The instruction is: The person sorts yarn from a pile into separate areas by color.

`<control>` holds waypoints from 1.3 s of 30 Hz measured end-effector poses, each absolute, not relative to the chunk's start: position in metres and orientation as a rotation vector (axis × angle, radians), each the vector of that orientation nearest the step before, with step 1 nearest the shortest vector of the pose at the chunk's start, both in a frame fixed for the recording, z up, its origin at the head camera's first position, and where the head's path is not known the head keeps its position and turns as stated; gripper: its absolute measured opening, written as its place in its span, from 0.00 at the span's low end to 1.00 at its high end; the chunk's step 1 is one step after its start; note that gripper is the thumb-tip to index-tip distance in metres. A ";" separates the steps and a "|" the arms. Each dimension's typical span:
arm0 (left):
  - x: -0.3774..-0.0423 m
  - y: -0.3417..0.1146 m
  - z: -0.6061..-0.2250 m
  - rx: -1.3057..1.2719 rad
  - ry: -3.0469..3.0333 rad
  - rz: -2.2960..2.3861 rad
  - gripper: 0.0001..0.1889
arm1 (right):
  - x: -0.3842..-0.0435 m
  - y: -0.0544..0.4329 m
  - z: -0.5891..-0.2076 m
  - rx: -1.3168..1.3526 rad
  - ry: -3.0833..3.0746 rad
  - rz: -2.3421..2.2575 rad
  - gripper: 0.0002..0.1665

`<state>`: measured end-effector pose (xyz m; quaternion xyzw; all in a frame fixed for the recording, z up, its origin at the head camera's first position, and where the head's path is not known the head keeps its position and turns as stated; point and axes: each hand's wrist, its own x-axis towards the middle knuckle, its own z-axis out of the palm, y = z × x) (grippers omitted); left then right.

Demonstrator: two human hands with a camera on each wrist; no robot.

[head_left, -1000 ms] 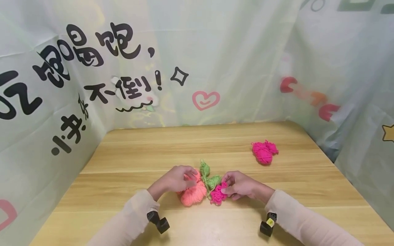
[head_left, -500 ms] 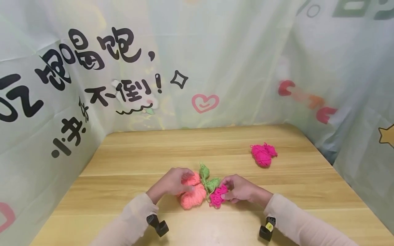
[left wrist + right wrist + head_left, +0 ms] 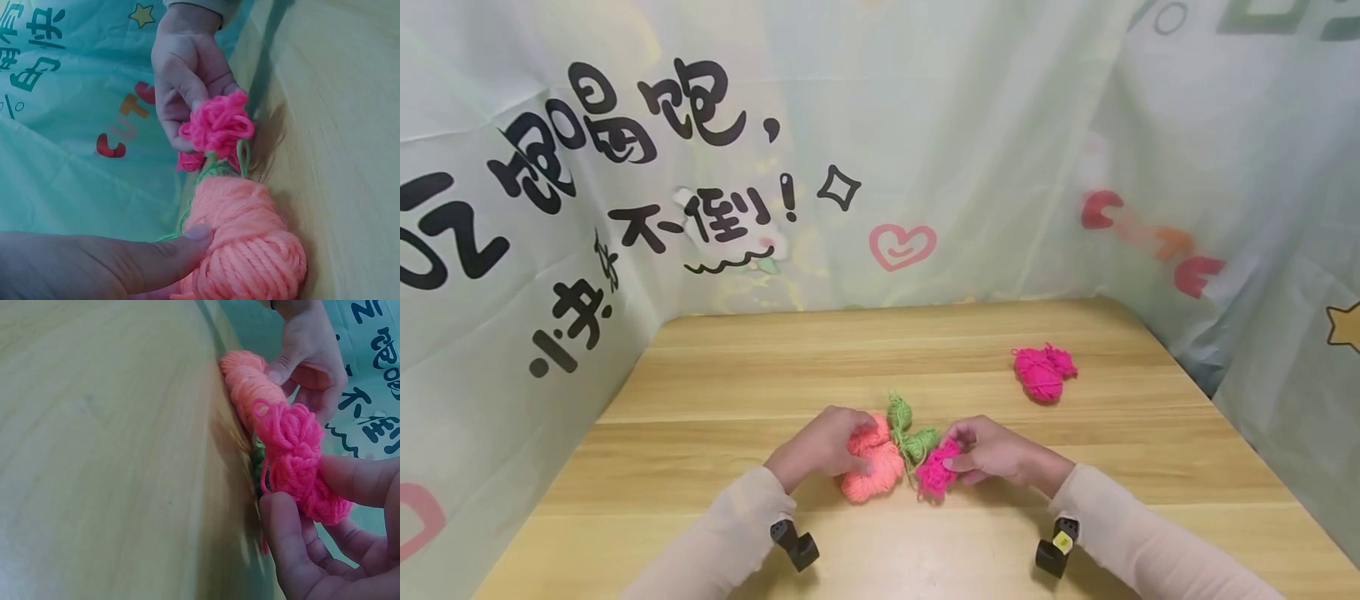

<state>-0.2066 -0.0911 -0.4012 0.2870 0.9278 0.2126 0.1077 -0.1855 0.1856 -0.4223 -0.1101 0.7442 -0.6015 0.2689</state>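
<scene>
My left hand grips a coral yarn bundle on the wooden table. In the left wrist view its thumb presses the coral strands, and the right wrist view shows fingers curled behind. A smaller bright pink yarn bundle, loopy and pinched in at its middle, is between the thumb and fingers of my right hand; the right wrist view shows this pink yarn close up. Green yarn, in two small lobes, lies between the hands, mostly hidden in both wrist views.
A separate pink yarn bundle lies farther back on the right of the table. Printed cloth hangs along the back and both sides. A small black device sits at each sleeve cuff.
My left hand's thumb has come down onto the coral yarn and its grip has closed in. The pink bundle in my right hand has shifted slightly right, away from the coral yarn.
</scene>
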 end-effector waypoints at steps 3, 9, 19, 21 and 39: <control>-0.207 -0.091 -0.403 0.868 2.744 0.598 0.26 | -0.188 0.187 -0.420 -0.287 1.996 -1.639 0.12; -0.205 -0.091 -0.405 0.938 2.758 0.518 0.25 | -0.189 0.190 -0.415 -0.273 1.952 -1.654 0.11; -0.205 -0.088 -0.401 0.982 2.787 0.398 0.22 | -0.198 0.194 -0.405 -0.280 1.931 -1.659 0.11; -0.205 -0.087 -0.401 0.989 2.791 0.382 0.22 | -0.199 0.195 -0.403 -0.278 1.930 -1.659 0.11; -0.207 -0.083 -0.405 1.077 2.805 0.287 0.13 | -0.211 0.196 -0.398 -0.261 1.948 -1.658 0.11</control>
